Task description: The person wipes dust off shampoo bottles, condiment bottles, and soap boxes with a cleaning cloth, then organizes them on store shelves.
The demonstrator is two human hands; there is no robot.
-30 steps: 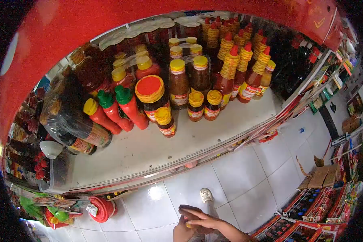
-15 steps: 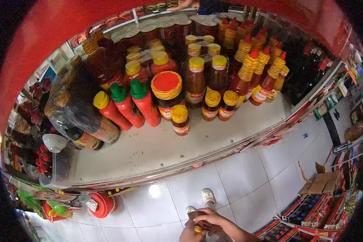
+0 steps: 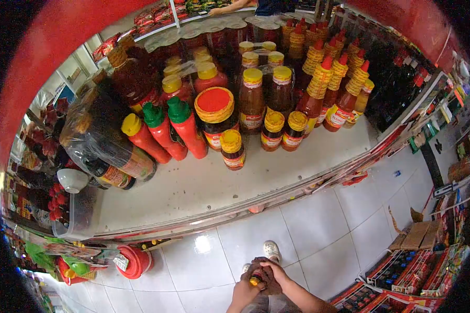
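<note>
Low in the view, my left hand (image 3: 244,293) is closed around a small sauce bottle (image 3: 255,279) with a yellow cap. My right hand (image 3: 277,273) grips a brown cloth (image 3: 270,285) that wraps the bottle's side; the cloth hides most of the bottle. Both hands are in front of my body, above the tiled floor. Ahead on the white shelf (image 3: 193,202), a similar small bottle (image 3: 232,149) stands in front of a wide jar (image 3: 214,112) with a red and yellow lid. Two more small bottles stand to its right.
Red chili-shaped bottles (image 3: 188,129) and plastic-wrapped dark bottles (image 3: 109,151) fill the shelf's left side. Tall sauce bottles (image 3: 344,101) stand at right. A white bowl (image 3: 73,180) rests at far left. A red bucket (image 3: 134,262) is on the floor. Another person's arm (image 3: 232,7) shows beyond the shelf.
My right hand has shifted slightly right and up with the cloth, and more of the cloth and the yellow cap shows. The shelf items stay put while my view tilts slightly.
</note>
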